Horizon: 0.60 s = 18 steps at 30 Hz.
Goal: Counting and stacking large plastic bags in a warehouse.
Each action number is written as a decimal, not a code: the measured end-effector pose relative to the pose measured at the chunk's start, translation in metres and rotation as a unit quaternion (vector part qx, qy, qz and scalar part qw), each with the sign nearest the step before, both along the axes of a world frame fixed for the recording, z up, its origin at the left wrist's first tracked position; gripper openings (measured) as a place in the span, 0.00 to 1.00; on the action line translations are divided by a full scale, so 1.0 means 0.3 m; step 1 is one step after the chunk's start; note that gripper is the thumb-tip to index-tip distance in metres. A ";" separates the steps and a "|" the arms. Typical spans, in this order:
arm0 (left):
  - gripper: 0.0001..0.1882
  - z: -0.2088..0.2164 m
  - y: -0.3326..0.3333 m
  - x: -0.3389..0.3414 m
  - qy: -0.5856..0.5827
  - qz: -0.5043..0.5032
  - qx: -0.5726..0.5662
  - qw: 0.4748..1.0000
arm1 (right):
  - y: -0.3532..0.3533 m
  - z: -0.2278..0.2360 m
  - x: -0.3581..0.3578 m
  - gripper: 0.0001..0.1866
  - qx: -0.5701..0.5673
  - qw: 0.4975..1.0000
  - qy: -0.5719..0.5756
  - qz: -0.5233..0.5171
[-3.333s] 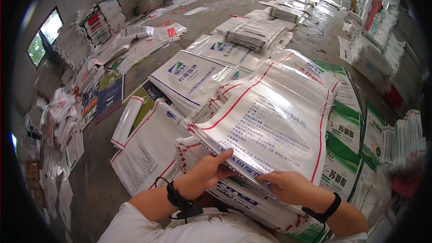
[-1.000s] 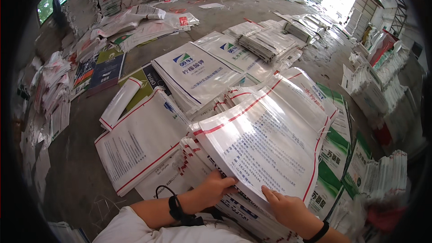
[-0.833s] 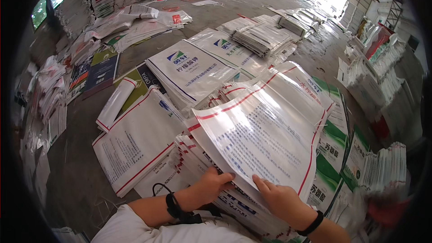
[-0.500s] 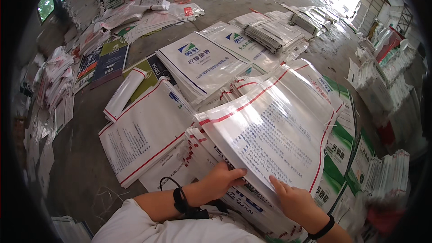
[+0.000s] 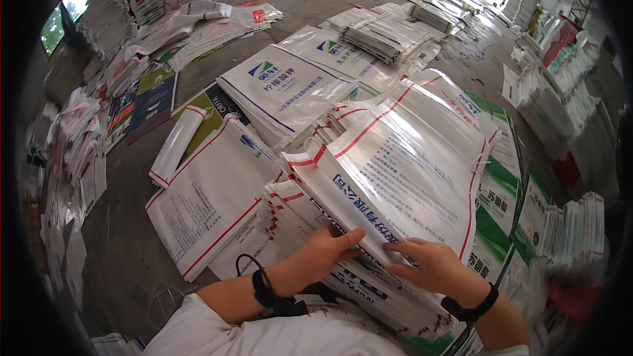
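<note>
A white woven plastic sack [image 5: 415,171] with red stripes and blue print lies on top of a thick stack of flat sacks [image 5: 287,207] in front of me. Its near edge is curled up, showing a line of large blue print. My left hand [image 5: 326,250] is closed on that edge, the thumb on top and the fingers hidden underneath. My right hand [image 5: 428,264] pinches the same edge a little to the right, its fingertips on the curled strip. A black band circles each wrist.
Left of the stack lie another red-striped sack pile [image 5: 208,201] and a rolled sack [image 5: 178,145]. Beyond it is a blue-printed sack pile [image 5: 283,89]. Green-and-white sacks [image 5: 498,191] flank the right side. Bundles [image 5: 554,112] stand farther right, and loose sacks [image 5: 79,125] heap at the far left.
My right hand has moved left, closer to my left hand. The top sack's near edge has curled over, bringing the large blue print into view. The whole view has shifted slightly.
</note>
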<state>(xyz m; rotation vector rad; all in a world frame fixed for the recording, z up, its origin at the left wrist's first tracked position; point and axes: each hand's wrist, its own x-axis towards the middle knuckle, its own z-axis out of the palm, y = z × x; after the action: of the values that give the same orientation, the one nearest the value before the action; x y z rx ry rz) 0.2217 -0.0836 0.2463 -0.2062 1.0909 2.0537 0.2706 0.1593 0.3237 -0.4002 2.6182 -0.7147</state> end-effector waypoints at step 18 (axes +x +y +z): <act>0.29 -0.002 -0.005 -0.009 -0.004 -0.004 0.019 1.000 | 0.019 -0.024 0.023 0.20 -0.072 0.997 0.024 -0.019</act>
<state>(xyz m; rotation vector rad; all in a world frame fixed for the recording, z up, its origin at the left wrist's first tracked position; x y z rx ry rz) 0.2190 -0.0852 0.2456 -0.1901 1.0467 2.0628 0.2774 0.1649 0.3164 -0.4140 2.6338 -0.9222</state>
